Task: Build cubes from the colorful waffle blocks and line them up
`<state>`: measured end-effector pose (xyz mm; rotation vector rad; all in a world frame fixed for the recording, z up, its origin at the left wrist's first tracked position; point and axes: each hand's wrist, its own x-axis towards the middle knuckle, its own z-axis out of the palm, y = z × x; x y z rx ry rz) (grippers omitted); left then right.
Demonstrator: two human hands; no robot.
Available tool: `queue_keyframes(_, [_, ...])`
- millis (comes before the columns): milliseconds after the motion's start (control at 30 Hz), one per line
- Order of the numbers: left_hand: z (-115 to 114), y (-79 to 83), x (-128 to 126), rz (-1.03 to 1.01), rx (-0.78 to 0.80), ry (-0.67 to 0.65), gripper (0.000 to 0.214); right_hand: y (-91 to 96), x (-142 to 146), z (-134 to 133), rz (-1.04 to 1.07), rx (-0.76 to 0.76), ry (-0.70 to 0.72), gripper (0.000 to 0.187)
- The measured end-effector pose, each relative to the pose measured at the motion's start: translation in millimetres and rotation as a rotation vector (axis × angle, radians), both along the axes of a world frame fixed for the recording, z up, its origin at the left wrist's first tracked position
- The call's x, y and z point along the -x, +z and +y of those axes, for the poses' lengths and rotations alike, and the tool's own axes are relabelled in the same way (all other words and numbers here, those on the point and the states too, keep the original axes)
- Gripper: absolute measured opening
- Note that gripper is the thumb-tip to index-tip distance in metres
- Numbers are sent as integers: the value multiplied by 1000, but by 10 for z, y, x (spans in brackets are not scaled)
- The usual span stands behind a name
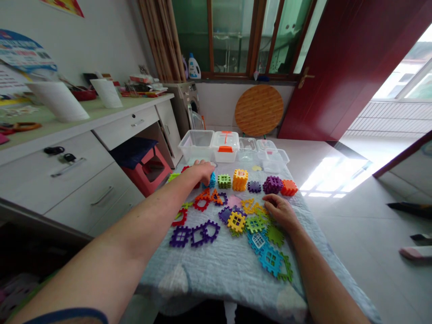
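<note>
View: head camera, looking forward and down along two bare forearms.

Left hand [202, 172]: narrow, fingers curled down and closed over a blue interlocking plastic tile [211, 182] near the far end of the spread.

Right hand [281, 211]: fairly wide, fingers lightly bent, fingertips resting by a yellow notched plastic tile [249, 206].

Tiles: scattered across a pale blue quilted cloth [216, 274] on the counter. Far row held an orange-yellow stacked plastic cube [240, 180], a green square tile [224, 181], a purple stacked plastic cube [272, 184] and an orange plastic cube [289, 187]. Nearer lay linked purple tiles [194, 235], a yellow lattice tile [236, 221], red and orange tiles [202, 202], and blue tiles [270, 261] just beside a green tile [285, 267].

Containers: a clear plastic bin [195, 145] and a white lidded box with orange latches [225, 146] stood side by side beyond the tiles, with smaller clear plastic tubs [272, 159] to the right.

Surroundings: a white drawer unit [128, 126] at left, a red plastic stool [148, 168] beneath it, a washing machine [184, 103] behind, a round wood-patterned board [258, 110] against the wall, and a dark red door [351, 67] at right.
</note>
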<state>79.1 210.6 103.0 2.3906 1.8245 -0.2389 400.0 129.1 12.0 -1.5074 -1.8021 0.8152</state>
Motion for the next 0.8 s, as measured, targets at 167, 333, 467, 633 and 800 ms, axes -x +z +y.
queue_keyframes(167, [-427,118,-59,-37,-332,-168,33,-20,-5,5,9,-5,12,32])
queue_keyframes(333, [-929,-217,-33,-143,-205,-240,29,-14,-5,5,-7,-8,20,33])
queue_keyframes(467, [-1109,-537,29,-156,-133,-215,40,9,1,-10,-34,-22,8,34])
queue_keyframes(633, [-1198,-610,127,-200,-119,-178,40,2,-2,-15,-33,-32,11,35])
queue_keyframes(800, [-1288,-566,257,-374,-102,-191,39,-10,-13,0,-27,-25,15,34])
